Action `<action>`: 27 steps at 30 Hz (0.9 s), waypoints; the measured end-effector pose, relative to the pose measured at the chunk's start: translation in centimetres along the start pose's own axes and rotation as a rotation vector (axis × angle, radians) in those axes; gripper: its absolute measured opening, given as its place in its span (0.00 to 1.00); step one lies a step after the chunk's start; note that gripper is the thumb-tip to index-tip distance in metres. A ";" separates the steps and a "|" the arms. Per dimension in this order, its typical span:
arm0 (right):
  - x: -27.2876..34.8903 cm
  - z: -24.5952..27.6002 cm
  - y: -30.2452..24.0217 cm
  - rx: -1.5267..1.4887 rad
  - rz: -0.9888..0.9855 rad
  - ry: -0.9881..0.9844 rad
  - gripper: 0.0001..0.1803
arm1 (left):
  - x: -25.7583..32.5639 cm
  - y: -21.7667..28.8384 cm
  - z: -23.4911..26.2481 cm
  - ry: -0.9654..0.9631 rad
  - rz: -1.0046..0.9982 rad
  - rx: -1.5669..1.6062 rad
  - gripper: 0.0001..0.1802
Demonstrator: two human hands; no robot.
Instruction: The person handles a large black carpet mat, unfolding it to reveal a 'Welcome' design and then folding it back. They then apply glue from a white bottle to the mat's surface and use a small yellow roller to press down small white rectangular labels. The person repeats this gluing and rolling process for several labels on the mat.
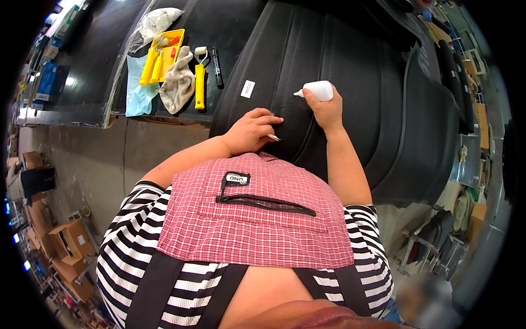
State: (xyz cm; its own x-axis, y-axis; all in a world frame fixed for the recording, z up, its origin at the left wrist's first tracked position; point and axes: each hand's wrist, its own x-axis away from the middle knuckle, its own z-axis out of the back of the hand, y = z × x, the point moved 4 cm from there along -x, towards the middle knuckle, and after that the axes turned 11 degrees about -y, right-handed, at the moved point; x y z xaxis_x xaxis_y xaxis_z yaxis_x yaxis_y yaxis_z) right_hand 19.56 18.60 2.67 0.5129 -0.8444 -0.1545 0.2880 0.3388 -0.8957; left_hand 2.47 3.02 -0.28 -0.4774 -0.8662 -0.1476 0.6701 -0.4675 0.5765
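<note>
My right hand (329, 109) is closed around a white squeeze bottle (320, 91), tipped on its side with its narrow nozzle pointing left over a large black ribbed mat (356, 71). My left hand (252, 131) rests at the mat's near edge, its fingers bent. Between its thumb and fingers sits a small white piece (274, 137), too little of it showing to tell its kind. A white printed label (247, 89) lies on the mat, beyond my left hand and left of the bottle.
On the black table to the left lie a yellow tray (178, 41), a yellow-handled roller (199, 88), a black marker (217, 67), a grey glove (178, 82), a light blue sheet (139, 85) and a clear bag (160, 21). Cardboard boxes (72, 241) stand at the lower left.
</note>
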 end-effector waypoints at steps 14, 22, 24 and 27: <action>-1.6 0.4 2.8 0.058 -0.165 0.061 0.22 | 0.2 -1.8 -1.0 0.019 -0.051 0.113 0.03; -4.1 -0.7 5.0 0.054 -0.219 0.061 0.23 | 0.6 -3.5 -1.2 0.059 -0.094 0.092 0.05; -4.4 -0.7 5.1 0.032 -0.229 0.056 0.23 | 0.6 -3.1 -1.3 0.069 -0.098 0.086 0.05; -3.9 -0.5 5.3 0.073 -0.214 0.037 0.24 | 0.5 -2.3 -1.3 0.086 -0.092 0.070 0.05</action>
State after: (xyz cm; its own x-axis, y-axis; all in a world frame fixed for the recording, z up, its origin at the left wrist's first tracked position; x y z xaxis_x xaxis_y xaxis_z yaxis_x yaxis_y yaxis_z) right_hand 18.69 23.54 -1.68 0.4045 -0.9143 0.0194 0.4451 0.1783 -0.8775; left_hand 1.41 3.42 -2.76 -0.4825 -0.8336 -0.2689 0.5829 -0.5347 0.6119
